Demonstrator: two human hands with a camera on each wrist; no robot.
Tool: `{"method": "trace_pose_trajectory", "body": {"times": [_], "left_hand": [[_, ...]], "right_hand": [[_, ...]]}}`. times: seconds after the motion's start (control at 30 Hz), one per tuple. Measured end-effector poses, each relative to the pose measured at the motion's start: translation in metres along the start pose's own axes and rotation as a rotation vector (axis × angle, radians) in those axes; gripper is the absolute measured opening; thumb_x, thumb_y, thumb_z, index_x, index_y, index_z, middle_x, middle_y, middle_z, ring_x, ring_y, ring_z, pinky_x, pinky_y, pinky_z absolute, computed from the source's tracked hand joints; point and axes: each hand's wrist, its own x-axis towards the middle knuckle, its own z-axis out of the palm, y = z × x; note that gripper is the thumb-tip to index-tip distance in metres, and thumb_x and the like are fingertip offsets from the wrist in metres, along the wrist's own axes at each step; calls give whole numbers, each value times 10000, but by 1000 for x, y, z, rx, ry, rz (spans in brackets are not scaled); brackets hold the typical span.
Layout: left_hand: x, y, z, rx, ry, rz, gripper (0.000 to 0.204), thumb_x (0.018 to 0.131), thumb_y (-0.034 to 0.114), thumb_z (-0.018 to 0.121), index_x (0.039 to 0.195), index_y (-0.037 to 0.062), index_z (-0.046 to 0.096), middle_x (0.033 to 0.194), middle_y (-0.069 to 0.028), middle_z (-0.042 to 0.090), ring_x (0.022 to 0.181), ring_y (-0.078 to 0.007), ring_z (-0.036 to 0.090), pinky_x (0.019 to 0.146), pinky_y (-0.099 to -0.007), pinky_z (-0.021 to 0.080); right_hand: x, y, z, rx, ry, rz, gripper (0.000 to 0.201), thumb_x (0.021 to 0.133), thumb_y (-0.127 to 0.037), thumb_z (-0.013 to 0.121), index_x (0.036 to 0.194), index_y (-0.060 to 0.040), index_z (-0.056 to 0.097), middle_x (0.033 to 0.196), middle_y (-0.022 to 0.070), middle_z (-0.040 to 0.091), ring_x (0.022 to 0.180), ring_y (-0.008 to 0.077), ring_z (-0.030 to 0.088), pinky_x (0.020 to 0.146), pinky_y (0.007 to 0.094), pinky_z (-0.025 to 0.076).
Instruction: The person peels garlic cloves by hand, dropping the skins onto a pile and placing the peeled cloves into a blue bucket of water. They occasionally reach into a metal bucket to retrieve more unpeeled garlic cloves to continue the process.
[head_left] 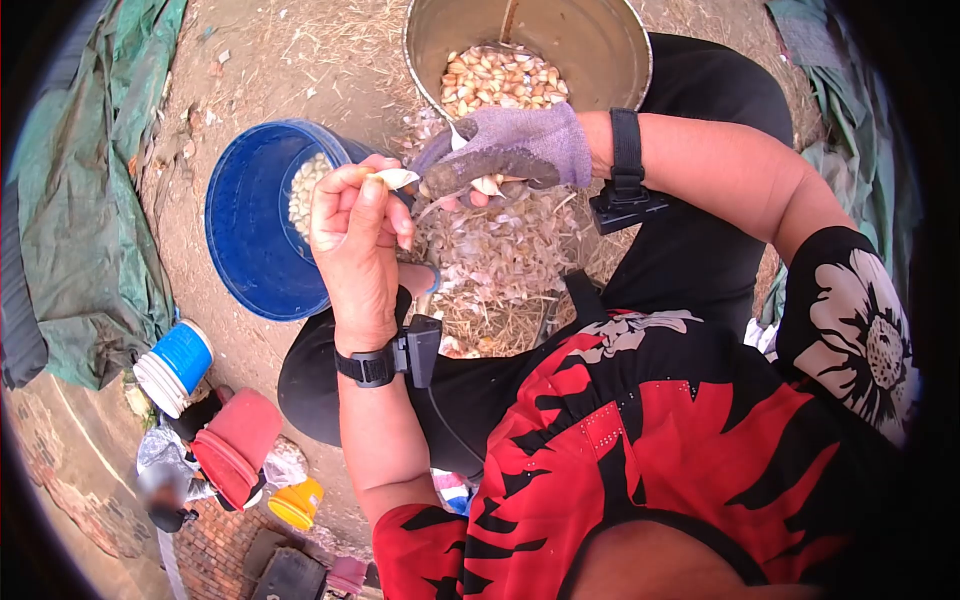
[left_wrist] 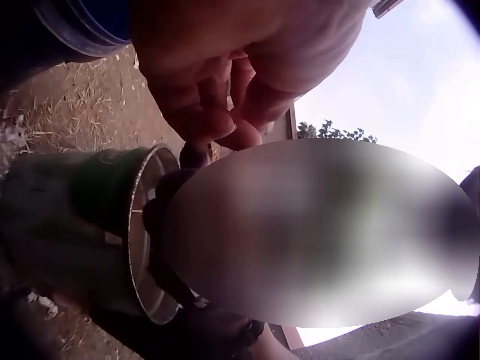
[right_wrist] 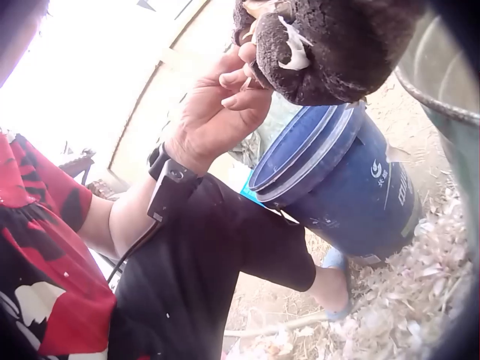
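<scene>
My bare left hand (head_left: 355,225) pinches a pale garlic clove (head_left: 399,178) between thumb and fingertips. Right beside it, my right hand (head_left: 515,150) wears a dirty purple-grey glove and curls around more garlic cloves (head_left: 488,186), partly hidden by the glove. A strip of white skin (right_wrist: 295,46) clings to the glove in the right wrist view. Left of the hands stands a blue bucket (head_left: 262,280) with peeled white cloves (head_left: 304,195) in it. Beyond the glove, a metal bucket (head_left: 600,70) contains brownish unpeeled cloves (head_left: 500,80).
Shed garlic skins (head_left: 500,250) and straw cover the ground between the person's legs. Green sheeting (head_left: 90,200) lies along the left side. A blue-and-white bucket (head_left: 178,365), a red bucket (head_left: 237,440) and a yellow container (head_left: 296,503) are at the lower left.
</scene>
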Motion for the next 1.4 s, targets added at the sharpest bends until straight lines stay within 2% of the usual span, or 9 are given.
{"method": "trace_pose_trajectory", "body": {"times": [0.4, 0.7, 0.8, 0.93, 1.07, 1.13, 1.17, 1.3, 1.4], "left_hand": [[3, -14, 6, 747, 112, 197, 166, 994, 163, 565, 1079, 27, 610, 877, -32, 634, 654, -70, 538, 563, -197, 428], [-2, -14, 11, 344, 26, -262, 385, 1023, 394, 473, 1078, 30, 587, 758, -30, 572, 622, -88, 495, 560, -248, 415], [1, -2, -2, -150, -26, -309, 390, 1027, 380, 472, 1126, 15, 568, 781, -56, 586, 598, -109, 512, 541, -269, 430], [3, 13, -11, -229, -20, -200, 395, 1049, 359, 407, 1184, 21, 560, 802, -43, 554, 602, -97, 448, 525, -248, 376], [10, 28, -49, 283, 330, -33, 408, 1011, 368, 510, 1222, 22, 560, 865, -69, 592, 688, -144, 560, 616, -284, 475], [12, 30, -62, 1266, 453, 226, 448, 948, 345, 620, 1284, 55, 559, 1026, -141, 618, 932, -239, 624, 803, -351, 517], [8, 26, -63, 1619, 437, 349, 506, 892, 271, 678, 1344, 92, 537, 1261, -260, 528, 1207, -358, 513, 1028, -429, 402], [6, 11, -28, 1209, 258, 322, 341, 871, 191, 699, 1166, 27, 645, 1240, -193, 586, 1208, -339, 535, 1037, -404, 402], [-1, 6, 7, 956, 64, 208, 246, 861, 91, 701, 1090, 9, 666, 1059, -122, 650, 897, -204, 646, 815, -314, 518]], "right_hand": [[9, 11, -10, -61, 164, -140, 294, 890, -294, 691, 1018, -29, 694, 787, 29, 664, 643, 67, 610, 549, 189, 480], [4, 3, 7, -297, 85, -109, 350, 904, -309, 673, 1151, -62, 649, 905, 23, 665, 737, 43, 610, 588, 163, 460], [-1, -6, 14, -190, 58, -55, 322, 905, -284, 661, 1123, -47, 663, 884, 17, 665, 695, 42, 599, 583, 165, 458], [3, 1, 0, -140, -107, -126, 414, 930, -254, 631, 1233, 25, 600, 956, 58, 684, 702, 35, 622, 570, 141, 481], [2, -3, 9, -198, 35, 25, 433, 977, -282, 566, 1264, 43, 572, 998, 87, 688, 703, 46, 626, 587, 152, 489], [8, 6, 2, -90, 3, 13, 455, 982, -310, 554, 1274, 39, 562, 998, 91, 685, 694, 59, 625, 592, 162, 493], [9, 10, -2, 19, -30, 0, 477, 987, -337, 543, 1285, 35, 552, 998, 95, 682, 685, 72, 625, 597, 173, 497], [13, 21, -8, 123, 41, 79, 451, 943, -436, 590, 1175, -52, 632, 916, 52, 675, 667, 74, 614, 533, 185, 468], [8, 22, -10, 286, 13, 105, 429, 963, -424, 557, 1176, -59, 631, 924, 71, 686, 666, 96, 640, 506, 191, 471]]}}
